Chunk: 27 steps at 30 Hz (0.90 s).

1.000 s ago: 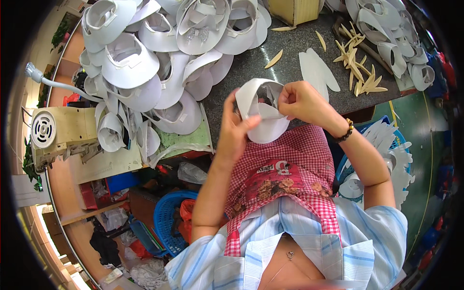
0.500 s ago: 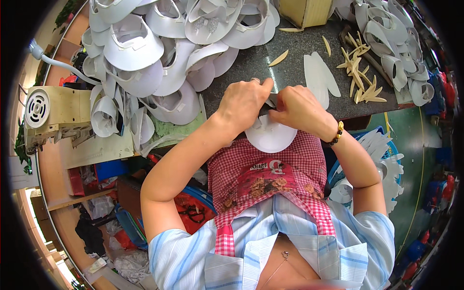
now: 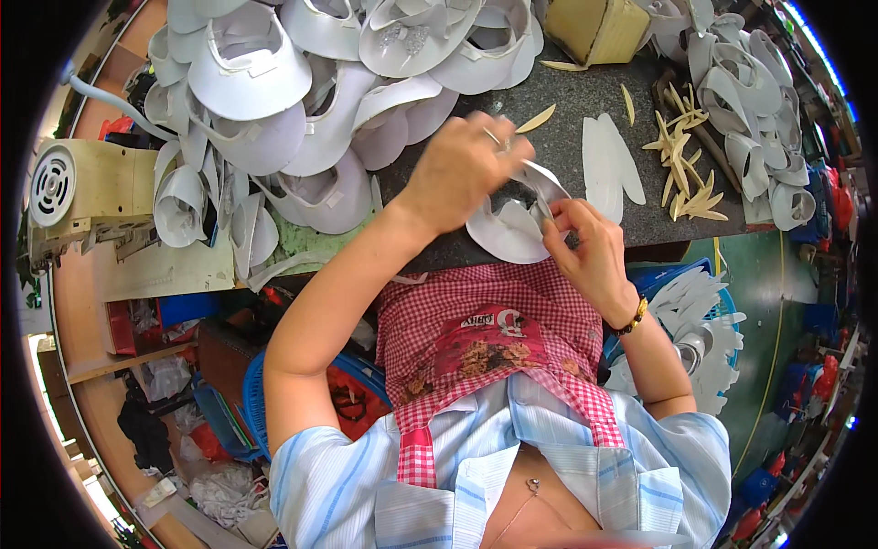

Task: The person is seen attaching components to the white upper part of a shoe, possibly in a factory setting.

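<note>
A white sun visor (image 3: 506,235) lies at the dark table's near edge, in front of my apron. My right hand (image 3: 588,247) pinches the visor's band at its right side, thumb and fingers closed on it. Above the visor's left side is my left hand (image 3: 462,174), smeared by motion. Its fingers look bent, but whether they grip the band is unclear. Beyond my right hand lie flat white oval pieces (image 3: 604,169). A cream crescent-shaped strip (image 3: 538,119) rests just past my left hand.
A big heap of white visors (image 3: 251,78) covers the table's left, with another stack (image 3: 745,91) at far right. Several cream crescent strips (image 3: 679,165) lie right of centre. A cream machine (image 3: 101,188) stands at left. A blue basket (image 3: 729,302) holds white offcuts.
My hands were together over the visor's band. The left has moved up and left, the right slightly down and right, and more of the visor and its curved band shows.
</note>
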Tool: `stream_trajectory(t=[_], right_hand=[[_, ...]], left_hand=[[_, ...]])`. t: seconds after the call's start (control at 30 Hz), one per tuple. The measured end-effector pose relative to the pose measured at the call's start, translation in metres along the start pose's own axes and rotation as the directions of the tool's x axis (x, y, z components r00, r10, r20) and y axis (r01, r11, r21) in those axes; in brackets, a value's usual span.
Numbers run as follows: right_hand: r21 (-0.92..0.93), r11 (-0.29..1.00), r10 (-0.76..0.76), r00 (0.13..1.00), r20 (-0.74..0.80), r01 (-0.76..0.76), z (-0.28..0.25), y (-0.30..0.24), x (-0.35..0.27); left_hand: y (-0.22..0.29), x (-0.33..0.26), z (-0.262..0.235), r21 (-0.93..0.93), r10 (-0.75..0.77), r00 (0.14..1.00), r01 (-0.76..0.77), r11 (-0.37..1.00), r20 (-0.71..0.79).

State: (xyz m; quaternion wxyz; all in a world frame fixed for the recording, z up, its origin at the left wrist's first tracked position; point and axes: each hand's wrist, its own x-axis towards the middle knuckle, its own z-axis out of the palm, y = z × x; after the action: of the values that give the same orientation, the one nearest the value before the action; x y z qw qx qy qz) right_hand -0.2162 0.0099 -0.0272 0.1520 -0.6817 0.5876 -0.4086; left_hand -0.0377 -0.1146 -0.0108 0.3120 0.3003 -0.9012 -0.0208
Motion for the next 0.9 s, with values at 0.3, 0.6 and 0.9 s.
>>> stream_trajectory(t=[0.3,0.6,0.9], right_hand=[[-0.060,0.989,0.142,0.963,0.231,-0.132,-0.009,-0.001,0.020],[0.230,0.902,0.321,0.923,0.211,-0.366,-0.010,0.027,0.005],[0.192,0.954,0.192,0.961,0.201,-0.231,-0.010,0.016,0.036]], left_hand=[[0.009,0.018,0.020,0.190,0.454,0.813,-0.542,0.819,0.365],[-0.028,0.013,0.001,-0.192,0.275,0.933,-0.234,0.953,0.232],[0.035,-0.011,-0.022,-0.152,-0.055,0.904,0.131,0.980,0.424]])
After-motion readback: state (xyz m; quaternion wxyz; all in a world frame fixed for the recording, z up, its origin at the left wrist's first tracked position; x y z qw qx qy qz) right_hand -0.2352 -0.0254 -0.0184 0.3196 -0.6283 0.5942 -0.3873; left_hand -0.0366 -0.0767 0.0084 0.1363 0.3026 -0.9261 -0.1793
